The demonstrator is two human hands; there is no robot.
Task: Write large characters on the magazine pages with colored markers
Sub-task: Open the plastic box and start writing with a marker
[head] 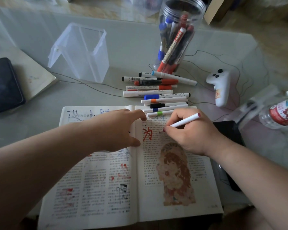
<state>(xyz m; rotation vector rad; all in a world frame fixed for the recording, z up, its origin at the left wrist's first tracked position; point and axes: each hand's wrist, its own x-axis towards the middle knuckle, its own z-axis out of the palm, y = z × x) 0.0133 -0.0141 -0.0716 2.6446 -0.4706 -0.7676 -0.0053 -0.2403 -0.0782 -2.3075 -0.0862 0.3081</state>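
Observation:
An open magazine [106,188] lies on the table in front of me, its pages full of printed text and earlier marker scribbles. A large red character [147,133] stands near the top of the right page. My right hand [189,131] grips a white marker with a dark red end [184,121], its tip on the right page just right of that character. My left hand [116,128] lies flat across the upper left page and the spine, fingers spread, pressing the magazine open.
A row of loose markers [158,95] lies just beyond the magazine. Behind it stands a clear jar of markers [175,39]. A clear plastic box [80,52], a white controller [220,87], a water bottle [279,112], thin cables and dark objects at both sides surround the magazine.

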